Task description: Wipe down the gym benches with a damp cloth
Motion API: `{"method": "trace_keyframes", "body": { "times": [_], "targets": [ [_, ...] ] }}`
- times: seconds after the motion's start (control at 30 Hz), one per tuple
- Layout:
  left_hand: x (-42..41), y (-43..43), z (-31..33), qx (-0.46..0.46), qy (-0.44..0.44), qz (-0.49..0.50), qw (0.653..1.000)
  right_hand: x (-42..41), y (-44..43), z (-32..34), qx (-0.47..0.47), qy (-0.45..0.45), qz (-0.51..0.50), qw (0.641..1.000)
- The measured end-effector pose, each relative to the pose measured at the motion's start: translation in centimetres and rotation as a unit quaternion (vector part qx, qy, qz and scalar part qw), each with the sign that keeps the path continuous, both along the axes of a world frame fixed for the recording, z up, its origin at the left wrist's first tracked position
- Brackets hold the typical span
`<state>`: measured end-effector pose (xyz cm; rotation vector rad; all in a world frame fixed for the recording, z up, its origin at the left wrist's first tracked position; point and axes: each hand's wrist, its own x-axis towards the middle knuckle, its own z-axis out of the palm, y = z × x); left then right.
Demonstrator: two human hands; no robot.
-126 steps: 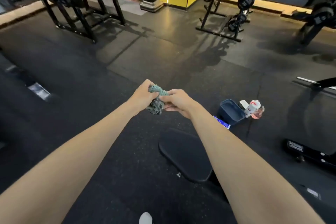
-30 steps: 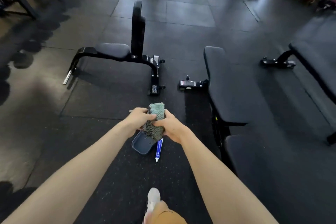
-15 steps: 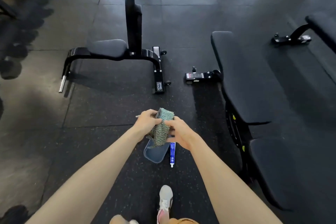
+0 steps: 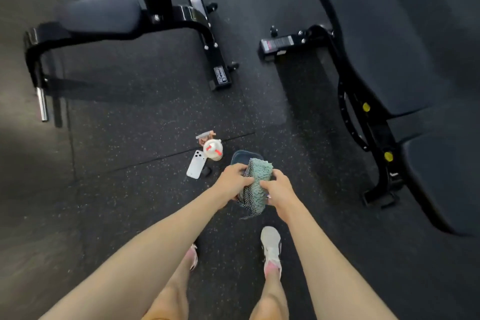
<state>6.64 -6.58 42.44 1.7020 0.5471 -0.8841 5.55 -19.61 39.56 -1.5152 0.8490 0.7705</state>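
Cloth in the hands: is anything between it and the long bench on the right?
Nothing visible. The left hand and right hand grip the cloth; only floor separates it from the bench. The phone and bottle lie to its left.

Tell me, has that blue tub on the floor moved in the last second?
No. The blue tub still lies just this side of the floor seam, beneath the cloth; only the camera has tilted down.
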Motion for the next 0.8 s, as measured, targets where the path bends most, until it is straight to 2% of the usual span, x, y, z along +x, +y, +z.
{"method": "trace_keyframes", "body": {
  "times": [0.13, 0.23, 0.5, 0.67, 0.8],
  "targets": [
    [-2.4, 2.2, -7.2, -0.016, 0.076, -0.007, 0.997, -3.7, 2.3, -7.3, -0.012, 0.038, -0.028, 0.999],
    [-4.3, 2.9, -13.1, -0.013, 0.102, 0.016, 0.995, -5.8, 3.4, -12.1, -0.026, 0.061, -0.075, 0.995],
    [-8.9, 2.0, -28.0, 0.042, 0.102, 0.013, 0.994, -9.1, 3.7, -25.5, -0.051, 0.117, -0.065, 0.99],
    [-10.6, 1.5, -37.0, 0.061, 0.108, 0.044, 0.991, -10.9, 3.4, -34.2, -0.094, 0.108, -0.046, 0.989],
    [-10.2, 0.6, -41.7, 0.071, 0.088, 0.076, 0.991, -10.2, 2.9, -39.4, -0.122, 0.083, -0.052, 0.988]
  ]
}}
